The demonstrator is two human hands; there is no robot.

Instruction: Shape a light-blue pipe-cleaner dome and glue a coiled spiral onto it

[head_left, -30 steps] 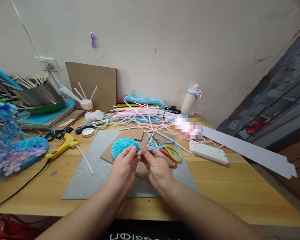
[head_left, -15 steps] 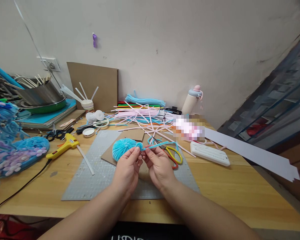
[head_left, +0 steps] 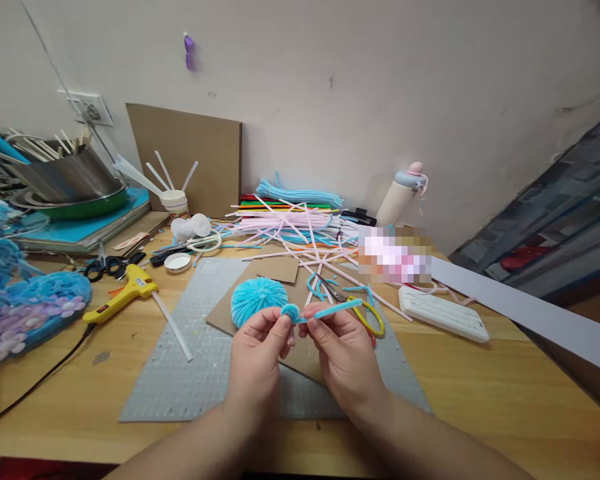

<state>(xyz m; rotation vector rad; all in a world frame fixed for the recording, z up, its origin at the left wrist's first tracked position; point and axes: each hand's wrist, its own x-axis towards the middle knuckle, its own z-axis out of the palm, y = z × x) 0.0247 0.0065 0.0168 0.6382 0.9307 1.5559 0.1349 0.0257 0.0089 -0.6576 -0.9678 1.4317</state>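
Between both hands stretches a blue pipe cleaner (head_left: pixel 337 309), one end of it wound into a small flat coil (head_left: pixel 291 311). My left hand (head_left: pixel 260 353) is closed, pinching the coil between thumb and fingers. My right hand (head_left: pixel 347 347) is closed on the straight part, whose free end points to the right. Just behind my left hand, a round blue fuzzy disc (head_left: pixel 259 300) of radiating strips lies on a piece of cardboard (head_left: pixel 300 357). Scissors with yellow and red handles (head_left: pixel 373 316) lie behind my right hand, partly hidden by it.
A grey cutting mat (head_left: pixel 170 387) lies under the cardboard. To the left are a yellow glue gun (head_left: pixel 123 293) with its cord and a flowered blue piece (head_left: pixel 40 313). Bundled pipe cleaners (head_left: pixel 290 220) lie at the back. At right are a white power strip-like box (head_left: pixel 443 313) and a bottle (head_left: pixel 397 195).
The pipe cleaner's loose right end is now shorter and straighter past my right hand, and the coil shows more clearly. The camera view has shifted slightly.
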